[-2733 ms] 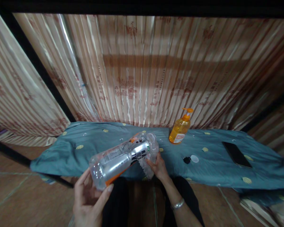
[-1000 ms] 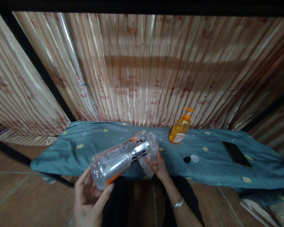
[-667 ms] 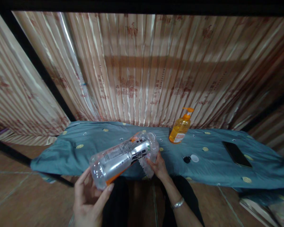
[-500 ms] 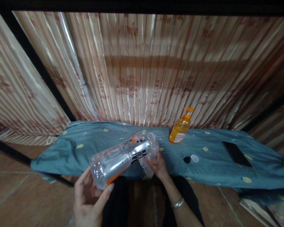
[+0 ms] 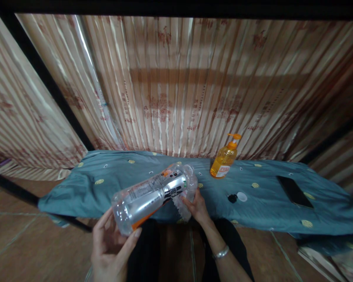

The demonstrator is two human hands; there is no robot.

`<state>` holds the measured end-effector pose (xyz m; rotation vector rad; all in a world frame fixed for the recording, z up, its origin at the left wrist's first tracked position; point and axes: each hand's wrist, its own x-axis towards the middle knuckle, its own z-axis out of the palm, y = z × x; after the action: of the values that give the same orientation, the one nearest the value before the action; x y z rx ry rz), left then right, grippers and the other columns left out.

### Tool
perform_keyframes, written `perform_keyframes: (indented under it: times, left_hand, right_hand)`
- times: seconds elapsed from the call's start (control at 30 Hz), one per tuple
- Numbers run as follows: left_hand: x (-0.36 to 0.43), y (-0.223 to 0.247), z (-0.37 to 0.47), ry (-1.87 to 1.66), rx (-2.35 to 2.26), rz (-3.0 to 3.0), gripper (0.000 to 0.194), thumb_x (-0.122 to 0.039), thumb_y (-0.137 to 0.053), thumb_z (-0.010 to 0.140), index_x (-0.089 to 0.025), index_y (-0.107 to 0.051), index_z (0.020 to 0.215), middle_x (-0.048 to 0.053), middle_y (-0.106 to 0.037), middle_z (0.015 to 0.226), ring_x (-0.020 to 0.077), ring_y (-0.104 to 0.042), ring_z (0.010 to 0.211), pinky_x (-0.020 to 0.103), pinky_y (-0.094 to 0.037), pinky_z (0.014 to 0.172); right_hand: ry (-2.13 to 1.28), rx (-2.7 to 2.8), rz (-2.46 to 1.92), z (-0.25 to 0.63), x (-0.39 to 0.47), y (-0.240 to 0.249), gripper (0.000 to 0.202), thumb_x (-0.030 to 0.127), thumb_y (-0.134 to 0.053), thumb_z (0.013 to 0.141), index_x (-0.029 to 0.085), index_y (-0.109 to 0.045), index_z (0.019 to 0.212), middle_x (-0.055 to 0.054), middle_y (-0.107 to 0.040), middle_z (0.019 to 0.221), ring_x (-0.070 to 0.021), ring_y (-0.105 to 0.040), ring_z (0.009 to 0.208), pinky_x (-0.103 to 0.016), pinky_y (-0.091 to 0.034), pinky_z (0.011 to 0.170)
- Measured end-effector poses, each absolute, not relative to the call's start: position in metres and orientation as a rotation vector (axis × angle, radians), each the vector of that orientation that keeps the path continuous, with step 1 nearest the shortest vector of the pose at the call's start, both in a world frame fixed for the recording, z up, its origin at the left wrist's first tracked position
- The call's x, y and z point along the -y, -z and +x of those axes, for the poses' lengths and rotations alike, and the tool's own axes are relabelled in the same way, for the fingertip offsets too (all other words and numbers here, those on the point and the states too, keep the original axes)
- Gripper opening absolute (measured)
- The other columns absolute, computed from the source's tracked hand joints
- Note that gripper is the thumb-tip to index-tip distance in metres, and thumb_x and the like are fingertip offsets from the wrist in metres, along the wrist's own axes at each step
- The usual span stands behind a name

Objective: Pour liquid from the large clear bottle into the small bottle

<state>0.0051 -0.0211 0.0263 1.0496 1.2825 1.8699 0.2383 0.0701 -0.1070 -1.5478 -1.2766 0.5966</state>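
A large clear plastic bottle (image 5: pixel 153 196) with a silver, orange and black label is held tilted above the near edge of the bench cover. Its base rests in my left hand (image 5: pixel 111 243), the thumb and fingers curved round it. At the bottle's upper right end, my right hand (image 5: pixel 196 205) grips it near the neck. A crumpled whitish, frilly piece (image 5: pixel 182 208) hangs beside my right fingers, under the bottle; what it is I cannot make out. My right wrist wears a silver bracelet.
On the teal patterned cover (image 5: pixel 270 215) stand an orange pump bottle (image 5: pixel 223 160) at the back, a small black item (image 5: pixel 232 198) touching a white disc (image 5: pixel 242 196), and a black phone (image 5: pixel 294 191) at the right. Pleated curtains (image 5: pixel 170 78) hang behind, with dark metal bars (image 5: pixel 47 78) around.
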Motion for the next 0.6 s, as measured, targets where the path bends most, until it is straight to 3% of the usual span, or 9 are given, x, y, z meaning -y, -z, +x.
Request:
perform_keyframes:
  times: [0.37,0.6]
  left_hand:
    - [0.02,-0.0247,0.0058,-1.863,-1.314,1.038,0.07,-0.032,-0.094,0.055,-0.027,-0.067,0.119,0.006,-0.075,0.113,0.0281,-0.071,0.109,0.029,-0.061,0.08]
    - [0.0199,-0.0228,0.004,-1.856,-1.324,1.035,0.071,-0.03,-0.094,0.056,-0.029,-0.066,0.121,0.004,-0.074,0.114,0.0256,-0.071,0.109,0.027,-0.061,0.081]
  right_hand:
    - [-0.653,1.259,-1.55,0.2388,-0.0707,0.1096,0.061,0.044,-0.07,0.074,0.019,-0.056,0.128,-0.009,-0.077,0.11,-0.03,-0.075,0.101,-0.039,-0.06,0.089]
    - [-0.635,1.254,-1.557,0.2393,-0.0721,0.1133,0.063,0.044,-0.072,0.073,0.021,-0.055,0.13,-0.009,-0.077,0.113,-0.0314,-0.074,0.102,-0.041,-0.06,0.091]
